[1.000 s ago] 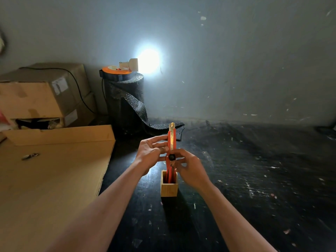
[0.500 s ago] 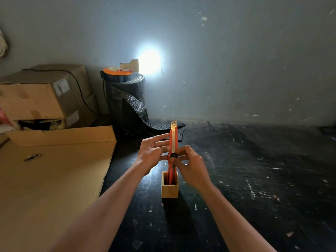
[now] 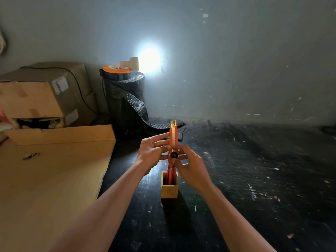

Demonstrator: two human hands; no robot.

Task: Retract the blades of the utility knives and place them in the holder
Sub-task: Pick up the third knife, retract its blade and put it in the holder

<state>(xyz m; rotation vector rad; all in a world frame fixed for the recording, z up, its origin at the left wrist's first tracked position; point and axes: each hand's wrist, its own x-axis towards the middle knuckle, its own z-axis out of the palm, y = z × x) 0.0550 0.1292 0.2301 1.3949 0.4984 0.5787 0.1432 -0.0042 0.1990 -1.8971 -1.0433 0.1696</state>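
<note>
I hold an orange utility knife (image 3: 172, 140) upright between both hands, just above the small wooden holder (image 3: 169, 191) on the dark floor. Its blade tip sticks out at the top. My left hand (image 3: 151, 153) pinches the knife's body from the left. My right hand (image 3: 189, 168) grips it from the right, thumb by the black lock knob (image 3: 174, 155). Other orange knife handles (image 3: 169, 176) stand inside the holder, right under the held knife.
A flat cardboard sheet (image 3: 49, 179) lies at the left with a small metal piece (image 3: 31, 156) on it. Stacked cardboard boxes (image 3: 41, 95) and a black mesh roll (image 3: 127, 99) with a lamp on top stand against the back wall.
The knife and both hands have barely shifted; the knife stays upright over the holder with the blade tip still out.
</note>
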